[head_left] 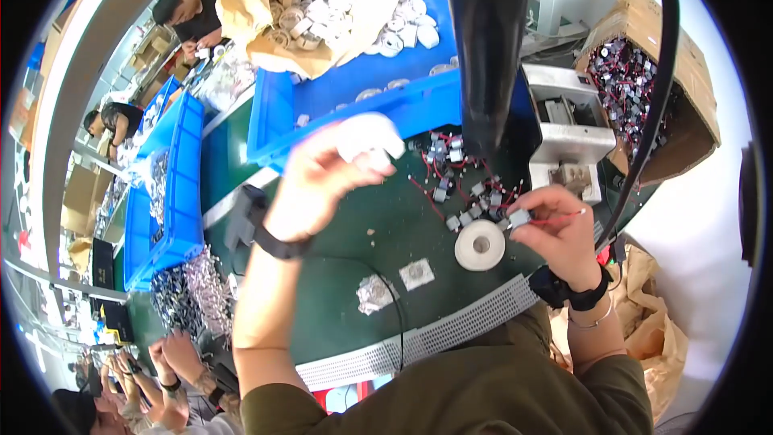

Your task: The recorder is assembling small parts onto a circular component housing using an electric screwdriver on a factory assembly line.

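Observation:
My left hand [310, 185] is raised above the green table, its fingers closed around a white plastic housing [364, 135], partly washed out by glare. Lower and to the right, my right hand [564, 235] pinches a small silver motor [519, 217] with red wires trailing past the fingers. Just left of that hand a white ring-shaped disc [467, 256] lies on the table. Behind the disc, several loose motors [485, 189] with red and black wires are scattered in a pile.
A blue crate [274, 125] bears a paper bag [241, 0] of white housings. At right stand a metal fixture [573, 145] and a cardboard box [694, 105] of motors. A black column [487, 48] rises mid-table. A perforated strip [475, 318] edges the table. Co-workers sit at left.

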`<state>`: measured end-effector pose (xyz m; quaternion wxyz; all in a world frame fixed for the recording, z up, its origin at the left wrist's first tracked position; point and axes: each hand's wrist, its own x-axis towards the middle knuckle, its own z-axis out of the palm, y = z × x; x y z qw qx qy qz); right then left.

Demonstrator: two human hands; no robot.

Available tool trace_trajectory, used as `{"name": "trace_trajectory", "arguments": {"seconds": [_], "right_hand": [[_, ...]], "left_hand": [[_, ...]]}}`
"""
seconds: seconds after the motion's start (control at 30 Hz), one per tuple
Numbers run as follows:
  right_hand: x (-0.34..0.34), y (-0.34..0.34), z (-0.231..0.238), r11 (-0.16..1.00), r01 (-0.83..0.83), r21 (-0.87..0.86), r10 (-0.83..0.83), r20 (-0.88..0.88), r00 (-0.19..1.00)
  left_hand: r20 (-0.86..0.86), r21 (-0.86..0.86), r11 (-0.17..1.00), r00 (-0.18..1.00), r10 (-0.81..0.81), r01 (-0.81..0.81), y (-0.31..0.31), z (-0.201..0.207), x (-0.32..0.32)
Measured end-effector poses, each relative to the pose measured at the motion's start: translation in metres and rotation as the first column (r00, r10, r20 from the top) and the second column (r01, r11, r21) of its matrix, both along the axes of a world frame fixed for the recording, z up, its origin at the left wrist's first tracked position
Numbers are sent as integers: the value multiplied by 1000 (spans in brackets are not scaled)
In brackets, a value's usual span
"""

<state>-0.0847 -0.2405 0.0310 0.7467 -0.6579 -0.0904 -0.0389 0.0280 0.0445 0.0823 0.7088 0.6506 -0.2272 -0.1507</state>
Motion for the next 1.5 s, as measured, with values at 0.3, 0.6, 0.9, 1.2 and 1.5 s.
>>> {"name": "trace_trajectory", "arguments": {"seconds": [0.3, 0.6, 0.9, 1.2, 1.5], "right_hand": [[-14, 5, 10, 991, 122, -45, -117, 105, 988], [-10, 7, -6, 943, -43, -331, 55, 27, 998], [19, 11, -24, 649, 107, -753, 337, 410, 848], [6, 1, 1, 768, 155, -622, 54, 304, 951], [2, 17, -27, 693, 176, -700, 101, 336, 936]], "left_hand": [[663, 244, 944, 748, 5, -222, -77, -66, -86], [763, 301, 892, 646, -14, -336, -81, -109, -80], [683, 258, 936, 731, 0, -241, -81, -119, -74], [638, 247, 948, 770, -2, -202, -82, -110, -74], [653, 175, 957, 755, 62, -230, -93, -126, -79]]}}
